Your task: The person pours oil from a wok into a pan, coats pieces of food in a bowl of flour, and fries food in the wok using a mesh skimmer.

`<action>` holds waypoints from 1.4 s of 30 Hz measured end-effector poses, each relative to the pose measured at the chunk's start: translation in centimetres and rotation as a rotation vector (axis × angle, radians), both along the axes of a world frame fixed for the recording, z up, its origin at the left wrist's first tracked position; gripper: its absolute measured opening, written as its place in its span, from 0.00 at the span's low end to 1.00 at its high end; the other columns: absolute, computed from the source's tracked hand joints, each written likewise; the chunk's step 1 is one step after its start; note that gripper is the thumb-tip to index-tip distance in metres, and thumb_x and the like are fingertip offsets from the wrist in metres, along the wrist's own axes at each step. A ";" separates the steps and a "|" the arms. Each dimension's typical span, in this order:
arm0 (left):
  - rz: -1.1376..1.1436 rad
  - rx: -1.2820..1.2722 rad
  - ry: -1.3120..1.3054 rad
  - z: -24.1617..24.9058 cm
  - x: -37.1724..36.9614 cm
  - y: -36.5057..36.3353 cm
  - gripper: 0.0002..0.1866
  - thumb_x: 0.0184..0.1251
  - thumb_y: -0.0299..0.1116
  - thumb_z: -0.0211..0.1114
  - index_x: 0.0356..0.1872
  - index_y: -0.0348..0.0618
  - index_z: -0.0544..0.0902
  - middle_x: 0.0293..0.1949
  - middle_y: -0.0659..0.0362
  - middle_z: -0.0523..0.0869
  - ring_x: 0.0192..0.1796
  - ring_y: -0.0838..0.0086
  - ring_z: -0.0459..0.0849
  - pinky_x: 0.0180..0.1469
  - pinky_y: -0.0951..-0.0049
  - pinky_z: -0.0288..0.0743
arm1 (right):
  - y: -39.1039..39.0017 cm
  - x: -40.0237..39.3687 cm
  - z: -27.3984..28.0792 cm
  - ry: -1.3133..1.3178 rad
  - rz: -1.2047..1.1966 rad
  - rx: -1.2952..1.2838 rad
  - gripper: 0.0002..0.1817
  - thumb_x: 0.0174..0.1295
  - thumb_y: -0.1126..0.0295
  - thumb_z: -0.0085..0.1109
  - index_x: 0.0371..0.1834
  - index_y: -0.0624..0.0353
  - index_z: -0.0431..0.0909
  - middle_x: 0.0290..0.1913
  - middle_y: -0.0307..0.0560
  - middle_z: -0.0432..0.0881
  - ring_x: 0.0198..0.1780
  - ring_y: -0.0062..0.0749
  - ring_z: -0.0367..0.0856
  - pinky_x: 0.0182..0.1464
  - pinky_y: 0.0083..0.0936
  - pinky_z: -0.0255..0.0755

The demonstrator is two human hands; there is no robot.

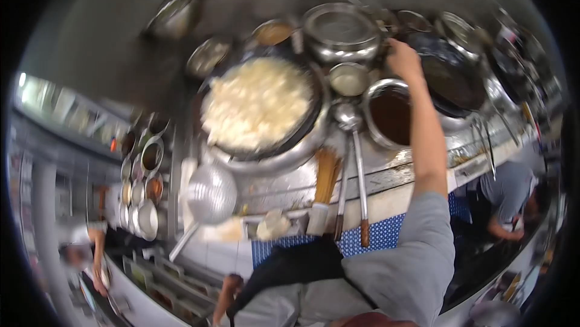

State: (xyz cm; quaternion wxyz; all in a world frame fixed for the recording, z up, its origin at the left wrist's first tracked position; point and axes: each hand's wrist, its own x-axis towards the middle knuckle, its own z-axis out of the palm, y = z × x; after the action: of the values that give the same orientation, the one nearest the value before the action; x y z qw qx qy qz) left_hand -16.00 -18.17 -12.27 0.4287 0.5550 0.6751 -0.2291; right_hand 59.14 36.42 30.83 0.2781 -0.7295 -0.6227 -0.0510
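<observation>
Grey sleeve (pixel 417 266) and black apron (pixel 296 272) lie closest, the person's right arm stretched forward over a steel worktop (pixel 266 189). The right hand (pixel 403 60), blurred, is toward the back, between a wide metal pot (pixel 341 28) and a dark wok (pixel 453 85); I cannot tell whether its grip is closed on anything. Below that hand, partly hidden by the forearm, stands a pot of brown liquid (pixel 388 115), with a small bowl (pixel 348 79) of pale contents just beside it. The left hand (pixel 231 283) is low beside the apron, away from the worktop, its grip too dark and small to read.

Further left, a large wok (pixel 315 115) is heaped with pale, chunky food (pixel 257 103). In front of it lies a perforated skimmer (pixel 211 194), handle jutting past the worktop's edge. A bristly brush (pixel 326 176) and a wooden-handled ladle (pixel 347 115) lie to the right, the ladle's bowl between the large wok and the brown liquid. One co-worker (pixel 75 257) is at far left, another person (pixel 510 188) at far right.
</observation>
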 end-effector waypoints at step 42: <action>0.579 0.178 -0.378 -2.4 -15.1 3.0 0.07 0.56 0.27 0.60 0.21 0.38 0.82 0.20 0.53 0.84 0.21 0.69 0.84 0.21 0.70 0.76 | -33.4 -29.3 0.9 0.873 0.201 -0.434 0.20 0.71 0.69 0.50 0.66 0.53 0.72 0.19 0.35 0.71 0.13 0.16 0.64 0.12 0.17 0.56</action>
State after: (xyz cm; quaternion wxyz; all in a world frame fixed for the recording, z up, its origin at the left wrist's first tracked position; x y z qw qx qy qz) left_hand -31.15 -15.15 -14.64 0.5432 0.4083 0.7304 0.0686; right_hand 29.86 3.04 31.73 0.3583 -0.6601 -0.5119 0.4169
